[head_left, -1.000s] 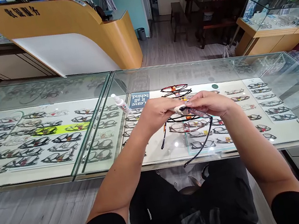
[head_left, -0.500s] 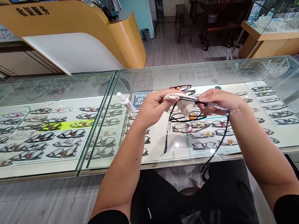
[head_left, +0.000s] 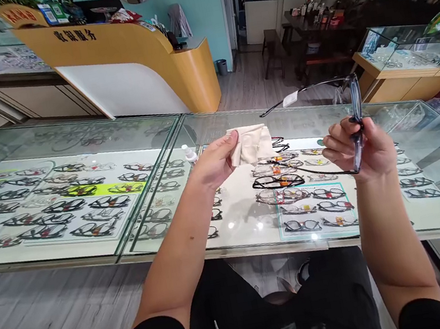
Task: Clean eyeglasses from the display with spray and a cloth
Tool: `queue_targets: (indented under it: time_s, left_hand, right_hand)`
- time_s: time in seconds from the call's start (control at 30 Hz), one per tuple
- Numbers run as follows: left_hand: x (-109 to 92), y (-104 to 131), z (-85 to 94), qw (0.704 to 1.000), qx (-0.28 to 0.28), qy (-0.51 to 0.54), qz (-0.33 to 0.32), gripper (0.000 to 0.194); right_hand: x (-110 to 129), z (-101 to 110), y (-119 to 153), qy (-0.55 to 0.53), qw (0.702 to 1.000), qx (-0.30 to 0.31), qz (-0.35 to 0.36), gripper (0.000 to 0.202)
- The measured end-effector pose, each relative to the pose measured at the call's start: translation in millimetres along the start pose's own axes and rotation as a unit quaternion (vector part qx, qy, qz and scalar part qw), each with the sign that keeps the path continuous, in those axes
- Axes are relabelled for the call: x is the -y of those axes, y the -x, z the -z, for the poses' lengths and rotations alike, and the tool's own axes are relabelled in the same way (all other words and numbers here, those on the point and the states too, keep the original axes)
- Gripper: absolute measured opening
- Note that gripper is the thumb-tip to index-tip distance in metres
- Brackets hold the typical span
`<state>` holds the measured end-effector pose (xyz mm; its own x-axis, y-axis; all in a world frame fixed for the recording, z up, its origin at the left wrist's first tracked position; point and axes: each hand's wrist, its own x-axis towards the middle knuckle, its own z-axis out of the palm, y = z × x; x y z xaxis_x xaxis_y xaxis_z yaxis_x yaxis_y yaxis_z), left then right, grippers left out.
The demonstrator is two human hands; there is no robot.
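Pinched in my left hand [head_left: 216,160] is a cream-coloured cleaning cloth [head_left: 251,145], hanging flat above the glass counter. My right hand [head_left: 360,150] grips a pair of dark-framed eyeglasses [head_left: 355,98] near the bridge. The glasses are turned on edge, with both temples unfolded and pointing left; a white tag [head_left: 290,99] sits on the upper temple. Cloth and glasses are apart. Just behind my left hand stands a white spray bottle [head_left: 190,154], partly hidden by the hand.
Beneath my hands runs a glass display counter [head_left: 242,244] with rows of eyeglasses [head_left: 278,181] inside. Across the aisle stands a yellow cashier desk [head_left: 193,73]. Another glass showcase [head_left: 420,69] is at the right, and a dark table [head_left: 319,28] with bottles stands behind.
The cloth has come away from the glasses. My right hand has moved right and turned the glasses on edge, while my left hand keeps the cloth. The view has shifted slightly.
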<state>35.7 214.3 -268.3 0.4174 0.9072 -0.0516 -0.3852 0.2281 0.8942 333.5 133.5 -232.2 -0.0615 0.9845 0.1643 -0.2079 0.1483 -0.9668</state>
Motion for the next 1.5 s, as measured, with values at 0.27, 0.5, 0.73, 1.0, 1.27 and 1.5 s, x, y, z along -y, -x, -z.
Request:
queue_targets:
  time_s: [0.27, 0.5, 0.73, 1.0, 1.27, 1.5]
  left_hand:
    - [9.8, 11.5, -13.2, 0.997, 0.067, -0.033, 0.009, 0.052]
    - [11.2, 20.3, -27.7, 0.995, 0.091, -0.045, 0.023, 0.055]
    - [22.9, 21.6, -31.7, 0.987, 0.129, -0.087, 0.035, 0.050]
    - [31.8, 18.2, -39.5, 0.978, 0.162, -0.135, -0.009, 0.054]
    - [37.9, 16.9, -43.7, 0.981, 0.139, -0.135, -0.025, 0.057]
    - [43.2, 16.7, -42.9, 0.983, 0.132, -0.129, -0.016, 0.058]
  right_hand:
    - [-26.6, -26.8, -7.4, -0.003, 0.997, -0.078, 0.022, 0.039]
    - [-43.9, -37.6, -11.4, 0.010, 0.998, -0.045, 0.042, 0.027]
    - [-63.0, -52.7, -13.0, 0.018, 0.996, -0.073, 0.054, 0.028]
    - [-72.8, -66.3, -11.3, -0.024, 0.993, -0.114, 0.036, 0.028]
    - [-78.1, -65.3, -12.9, -0.028, 0.997, -0.061, 0.027, 0.027]
    - [-77.4, -65.2, -12.7, 0.007, 0.998, -0.029, 0.064, 0.019]
